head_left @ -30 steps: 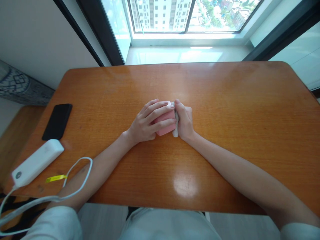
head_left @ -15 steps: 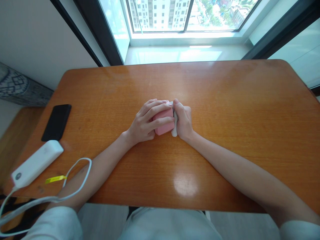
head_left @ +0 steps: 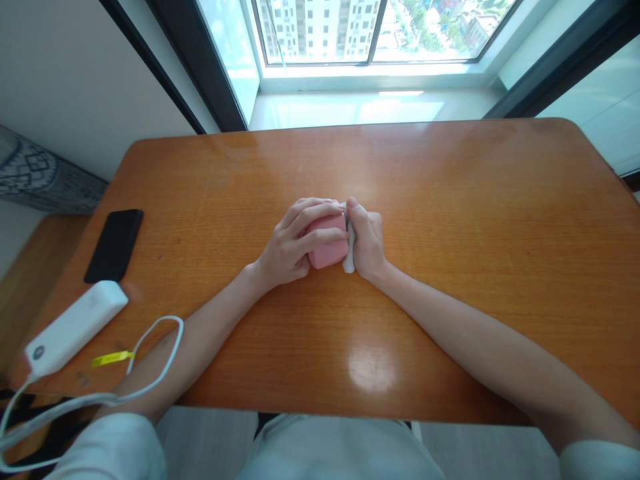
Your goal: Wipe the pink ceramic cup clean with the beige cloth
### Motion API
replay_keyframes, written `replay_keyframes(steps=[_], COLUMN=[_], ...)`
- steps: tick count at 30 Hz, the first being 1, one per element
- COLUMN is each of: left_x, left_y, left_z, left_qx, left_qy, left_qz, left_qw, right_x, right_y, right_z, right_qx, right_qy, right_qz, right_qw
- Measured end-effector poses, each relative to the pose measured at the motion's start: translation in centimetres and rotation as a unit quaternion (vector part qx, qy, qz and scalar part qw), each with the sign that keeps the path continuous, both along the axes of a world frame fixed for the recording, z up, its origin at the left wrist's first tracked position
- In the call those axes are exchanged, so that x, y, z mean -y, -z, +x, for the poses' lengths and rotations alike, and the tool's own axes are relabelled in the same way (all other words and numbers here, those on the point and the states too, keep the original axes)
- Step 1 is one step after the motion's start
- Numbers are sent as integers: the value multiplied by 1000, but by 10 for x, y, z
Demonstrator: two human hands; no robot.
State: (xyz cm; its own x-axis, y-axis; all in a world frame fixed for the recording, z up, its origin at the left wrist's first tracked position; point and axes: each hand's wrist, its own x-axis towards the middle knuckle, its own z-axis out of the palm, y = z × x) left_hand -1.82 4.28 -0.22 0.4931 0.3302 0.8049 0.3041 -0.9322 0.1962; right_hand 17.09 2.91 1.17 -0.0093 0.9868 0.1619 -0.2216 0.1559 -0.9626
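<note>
Near the middle of the wooden table (head_left: 475,220), a small pink box-like object with rounded edges (head_left: 329,252) is held in my left hand (head_left: 293,243), whose fingers wrap over its top and far side. Against the pink object's right side is a crumpled white cloth or tissue (head_left: 349,257). My right hand (head_left: 367,237) is closed round this white piece, thumb upward. Most of the white piece is hidden behind the right fingers, and the pink object's left side is covered by the left hand.
A black phone (head_left: 114,245) lies at the table's left. Below it sits a white power strip or adapter (head_left: 75,328), its white cable (head_left: 173,353) looping across my left forearm with a yellow tag (head_left: 111,359). A window (head_left: 370,40) is beyond the table's far edge.
The fingers of my left hand have shifted slightly upward on the pink object, baring more of its near face. My right hand stays almost still.
</note>
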Motion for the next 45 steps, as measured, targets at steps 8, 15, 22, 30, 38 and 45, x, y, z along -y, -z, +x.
replay_keyframes(steps=[8, 15, 22, 30, 38, 45], left_x=[1, 5, 7, 11, 14, 17], left_y=[1, -4, -9, -12, -12, -15], left_z=[-1, -1, 2, 4, 7, 9], left_qx=[-14, -17, -7, 13, 45, 51], left_qy=[-6, -3, 2, -19, -3, -2], left_qz=[-12, -31, -52, -96, -130, -156], left_qw=[1000, 999, 999, 995, 990, 986], right_x=[2, 3, 4, 6, 7, 7], right_y=[1, 5, 3, -3, 0, 1], right_z=[1, 3, 2, 1, 2, 3], right_qx=[14, 21, -9, 30, 24, 39], right_qy=[-9, -4, -14, -8, -14, -10], right_qz=[-3, -11, -1, -12, 4, 6], right_qw=[1000, 1000, 1000, 999, 1000, 999])
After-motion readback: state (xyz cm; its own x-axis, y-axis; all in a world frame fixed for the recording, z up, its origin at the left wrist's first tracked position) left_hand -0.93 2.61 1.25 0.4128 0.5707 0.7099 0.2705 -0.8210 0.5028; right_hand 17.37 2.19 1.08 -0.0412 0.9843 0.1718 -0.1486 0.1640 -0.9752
